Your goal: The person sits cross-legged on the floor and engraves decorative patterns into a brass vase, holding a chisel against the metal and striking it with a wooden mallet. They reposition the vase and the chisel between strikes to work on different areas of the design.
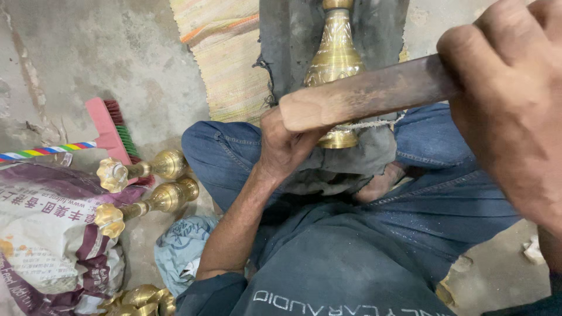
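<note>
Brass engraved vase (pixel 335 55) lies on dark cloth (pixel 293 35) between the knees, long axis pointing away.
Left hand (pixel 287 143) curls shut near its base; right hand (pixel 509 99) grips a brown wooden handle (pixel 363 93) crossing it, over a concrete floor (pixel 117 52).

An engraved brass vase (pixel 335 58) lies lengthwise on dark cloth between the knees, crossed by a wooden handle (pixel 363 93).
</note>
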Demonstrator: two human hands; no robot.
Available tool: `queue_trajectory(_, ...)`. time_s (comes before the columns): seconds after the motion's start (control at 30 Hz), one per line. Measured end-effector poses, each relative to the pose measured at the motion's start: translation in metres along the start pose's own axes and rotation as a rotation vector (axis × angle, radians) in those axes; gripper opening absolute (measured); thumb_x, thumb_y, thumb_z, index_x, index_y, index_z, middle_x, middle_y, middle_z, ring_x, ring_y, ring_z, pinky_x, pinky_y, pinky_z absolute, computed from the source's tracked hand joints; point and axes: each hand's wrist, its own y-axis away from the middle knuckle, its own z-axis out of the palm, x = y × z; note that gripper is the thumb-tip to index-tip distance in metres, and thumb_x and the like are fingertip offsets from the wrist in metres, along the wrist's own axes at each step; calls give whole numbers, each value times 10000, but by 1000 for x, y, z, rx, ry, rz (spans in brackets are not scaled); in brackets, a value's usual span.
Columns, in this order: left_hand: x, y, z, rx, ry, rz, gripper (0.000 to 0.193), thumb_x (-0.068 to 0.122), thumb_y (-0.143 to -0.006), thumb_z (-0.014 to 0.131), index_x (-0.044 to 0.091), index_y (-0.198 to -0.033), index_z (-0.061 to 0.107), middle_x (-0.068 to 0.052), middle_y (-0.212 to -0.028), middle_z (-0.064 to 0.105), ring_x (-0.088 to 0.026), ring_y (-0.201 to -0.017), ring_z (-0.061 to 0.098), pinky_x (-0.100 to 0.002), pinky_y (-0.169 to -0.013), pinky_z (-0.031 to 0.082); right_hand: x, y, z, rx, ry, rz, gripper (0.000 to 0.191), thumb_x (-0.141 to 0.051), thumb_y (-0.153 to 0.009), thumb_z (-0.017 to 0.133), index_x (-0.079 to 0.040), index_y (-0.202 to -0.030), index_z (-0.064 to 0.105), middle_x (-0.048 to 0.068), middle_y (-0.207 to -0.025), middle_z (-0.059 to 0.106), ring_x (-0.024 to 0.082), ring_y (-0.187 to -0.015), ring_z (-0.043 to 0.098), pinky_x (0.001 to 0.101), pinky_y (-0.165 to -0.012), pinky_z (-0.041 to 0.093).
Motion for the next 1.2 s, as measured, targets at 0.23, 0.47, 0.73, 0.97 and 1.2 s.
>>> queue_trajectory(0.23,4,-5,-4,-26,-37,16,316,31,-803,859,70,-1087,725,-100,-1046,735,-294,-970,737,-374,-828,583,1,1,1,-16,-233,105,351,35,-932,809,-22,-1229,633,138,-1073,594,266,-953,578,377,-835,483)
queue_trajectory(0.47,11,-10,-6,-37,-24,-48,273,5,-846,831,81,-1090,736,-75,-1039,740,-253,-958,751,-365,-826,592,6,9,10,30,-155,39,357,73,-916,818,-28,-1192,616,128,-1097,569,283,-1023,583,374,-906,491)
queue_trajectory(0.73,14,-13,-8,-74,-28,-61,288,9,-872,828,129,-1127,767,-59,-1033,751,-241,-930,751,-359,-808,583,0,-8,5,2,-250,111,417,104,-836,816,-3,-1190,625,156,-1080,574,312,-989,602,413,-864,504)
queue_trajectory(0.97,18,-17,-10,-105,24,-73,331,43,-887,828,110,-1195,727,-108,-1148,732,-249,-985,756,-345,-809,593,6,6,8,63,-62,7,303,82,-945,823,-25,-1126,604,134,-1139,578,304,-1038,614,394,-890,515)
queue_trajectory(1.2,15,-19,-14,-127,0,-48,315,6,-888,817,87,-1177,720,-80,-1143,717,-260,-999,742,-334,-797,586,6,5,11,28,-302,96,348,10,-910,812,7,-1183,596,135,-1074,579,262,-923,593,381,-798,504)
